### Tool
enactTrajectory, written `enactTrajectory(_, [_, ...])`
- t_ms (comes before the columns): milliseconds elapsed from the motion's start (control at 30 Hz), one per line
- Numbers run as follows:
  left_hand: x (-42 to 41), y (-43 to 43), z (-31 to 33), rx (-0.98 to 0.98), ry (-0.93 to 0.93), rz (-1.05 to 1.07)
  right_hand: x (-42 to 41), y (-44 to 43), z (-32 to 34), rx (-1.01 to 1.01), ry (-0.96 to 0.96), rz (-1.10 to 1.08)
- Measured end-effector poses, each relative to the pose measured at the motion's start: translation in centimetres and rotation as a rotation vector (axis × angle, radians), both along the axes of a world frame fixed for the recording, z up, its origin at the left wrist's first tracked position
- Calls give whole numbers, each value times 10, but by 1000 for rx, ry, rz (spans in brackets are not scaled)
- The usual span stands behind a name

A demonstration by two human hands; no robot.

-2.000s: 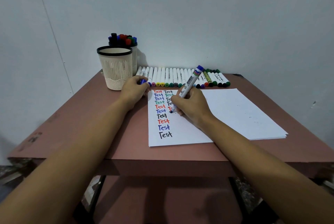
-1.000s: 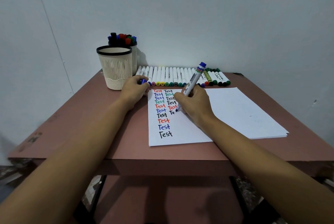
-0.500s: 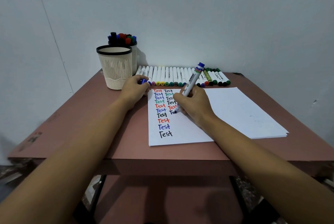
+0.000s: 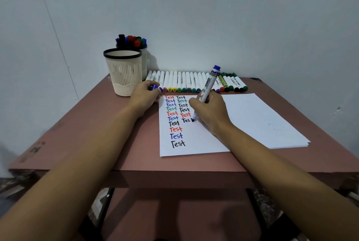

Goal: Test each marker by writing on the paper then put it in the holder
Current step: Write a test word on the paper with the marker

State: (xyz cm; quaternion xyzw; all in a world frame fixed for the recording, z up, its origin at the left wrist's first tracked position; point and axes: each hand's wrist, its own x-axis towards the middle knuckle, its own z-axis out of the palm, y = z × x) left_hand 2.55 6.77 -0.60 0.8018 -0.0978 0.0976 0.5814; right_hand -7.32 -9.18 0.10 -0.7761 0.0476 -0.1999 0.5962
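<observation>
Right hand [image 4: 211,112] writing on the paper stack [image 4: 262,120] with a blue-ended marker [image 4: 208,85].
On the pink counter [image 4: 97,134], the cream holder [image 4: 124,73] stands just left of the left hand [image 4: 143,99], and the row of capped markers [image 4: 184,82] lies just beyond both hands' fingers. The right fingers [image 4: 196,102] pinch the marker, its tip touching the sheet below them at an unfinished "Tes". The left fingers [image 4: 148,85] curl round a small blue cap [image 4: 154,87].
</observation>
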Motion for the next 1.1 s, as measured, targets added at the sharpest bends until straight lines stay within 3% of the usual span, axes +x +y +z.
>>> enactTrajectory(333, [2,0,-1,-35,-1,7,1,0,-2,-43,-15,-34])
enactTrajectory(667, [-16,-9,11,46,-278,-53,7,-12,11,466,-78,58])
enactTrajectory(800, [-27,-15,14,111,-222,-187,7,-15,17,614,-80,100])
enactTrajectory(933, [-32,-19,15,202,-197,-301,9,-17,17,648,-120,121])
enactTrajectory(1100, [-32,-19,14,165,-171,-383,11,-16,14,634,-130,126])
